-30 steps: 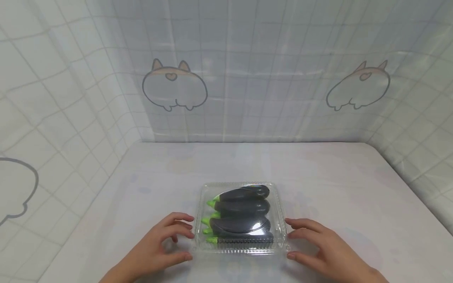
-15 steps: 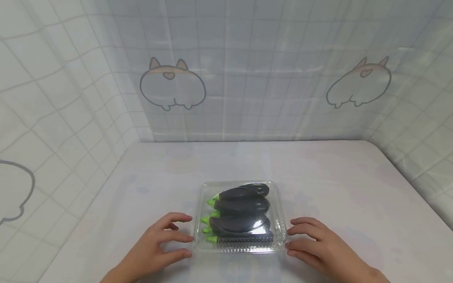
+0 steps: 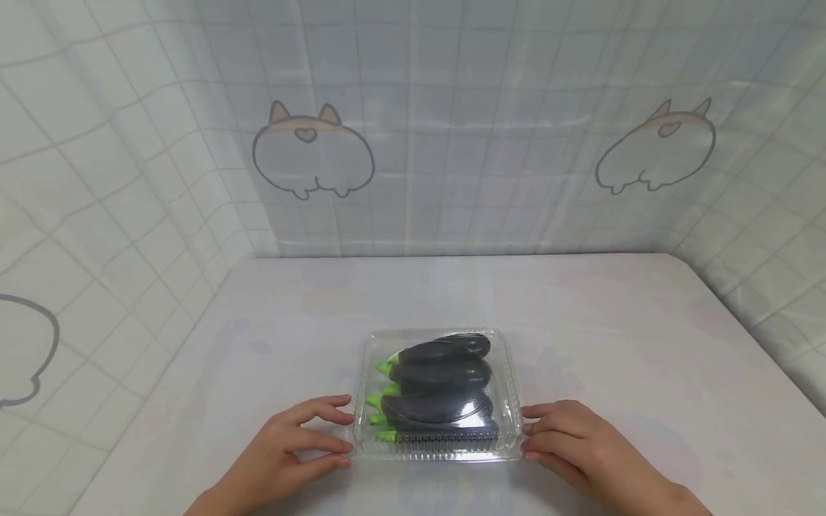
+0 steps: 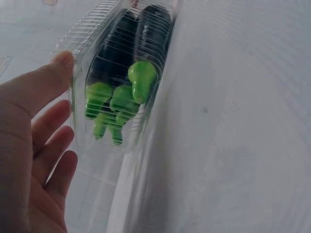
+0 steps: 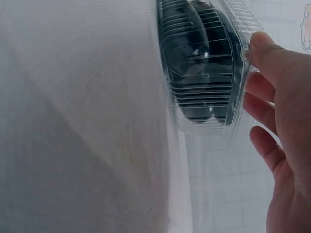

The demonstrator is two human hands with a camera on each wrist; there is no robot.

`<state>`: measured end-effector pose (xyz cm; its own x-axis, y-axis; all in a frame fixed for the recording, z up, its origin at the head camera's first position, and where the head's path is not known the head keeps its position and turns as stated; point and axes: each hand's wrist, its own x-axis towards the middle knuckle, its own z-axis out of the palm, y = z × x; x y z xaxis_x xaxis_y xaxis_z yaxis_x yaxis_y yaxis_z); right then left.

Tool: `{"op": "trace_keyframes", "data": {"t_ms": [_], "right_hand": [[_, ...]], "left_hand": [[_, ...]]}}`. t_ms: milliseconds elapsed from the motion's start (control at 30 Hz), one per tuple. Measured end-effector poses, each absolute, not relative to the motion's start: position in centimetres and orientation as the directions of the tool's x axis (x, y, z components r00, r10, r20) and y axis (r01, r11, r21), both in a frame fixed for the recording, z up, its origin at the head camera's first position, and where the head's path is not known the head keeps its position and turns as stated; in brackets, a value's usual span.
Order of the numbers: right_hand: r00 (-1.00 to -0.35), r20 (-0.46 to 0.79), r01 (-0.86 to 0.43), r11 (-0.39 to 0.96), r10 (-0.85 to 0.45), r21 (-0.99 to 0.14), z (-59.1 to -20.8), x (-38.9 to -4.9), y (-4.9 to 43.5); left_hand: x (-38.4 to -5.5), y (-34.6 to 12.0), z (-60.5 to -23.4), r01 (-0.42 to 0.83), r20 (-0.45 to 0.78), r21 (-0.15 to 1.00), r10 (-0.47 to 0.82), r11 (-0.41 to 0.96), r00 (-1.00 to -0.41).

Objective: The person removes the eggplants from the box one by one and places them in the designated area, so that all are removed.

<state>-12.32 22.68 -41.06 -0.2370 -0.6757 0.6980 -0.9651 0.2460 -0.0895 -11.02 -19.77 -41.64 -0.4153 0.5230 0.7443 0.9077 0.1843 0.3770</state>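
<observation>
The person's left hand (image 3: 290, 444) is bending its fingers loosely, with the thumb touching the rim of the clear container (image 3: 445, 455) near its front corner; whether thumb and finger are truly pinching that rim, one cannot tell. The right hand (image 3: 581, 444) is mirroring it, its thumb and fingertips meeting at the opposite front corner, and there too a firm grip cannot be told from a light touch. The container is lying directly between the two hands, inward from each set of fingertips, and neither hand is plainly nearer. Inside it, the dark eggplants (image 3: 439, 405) are running lengthwise from hand to hand, their green stems (image 3: 385, 436) pointing toward the left hand and their rounded ends toward the right. The side edges are facing the fingertips, while the front edge is spanning the gap between the thumbs. Ahead of the hands, the tabletop (image 3: 445, 294) is stretching past the container's far edge to the gridded wall (image 3: 477, 179); outward of either hand, more of that surface is spreading toward the side walls
</observation>
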Motion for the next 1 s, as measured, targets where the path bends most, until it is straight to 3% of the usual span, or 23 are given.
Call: {"op": "trace_keyframes", "data": {"t_ms": [167,333,533,700,1000], "right_hand": [[-0.234,0.690,-0.963,0.259,-0.685,-0.069,-40.94,-12.31,22.47],[-0.308,0.654,-0.941,0.323,-0.691,-0.102,-41.06,-12.05,22.43],[-0.357,0.653,-0.918,0.381,-0.668,-0.112,-41.42,-11.99,22.31],[-0.438,0.611,-0.882,0.446,-0.660,-0.152,-41.54,-11.70,22.40],[-0.418,0.634,-0.898,0.403,-0.650,-0.179,-41.23,-11.64,22.56]], "left_hand": [[-10.94,-19.64,-41.08,0.924,0.749,0.338,0.543,0.179,-0.380],[-10.98,-19.66,-40.89,0.937,0.739,0.307,0.578,0.168,-0.346],[-11.02,-19.90,-41.34,0.927,0.703,0.337,0.611,0.165,-0.365],[-11.09,-19.91,-41.49,0.921,0.693,0.355,0.617,0.158,-0.373],[-11.08,-19.70,-41.53,0.927,0.698,0.342,0.619,0.154,-0.361]]}}
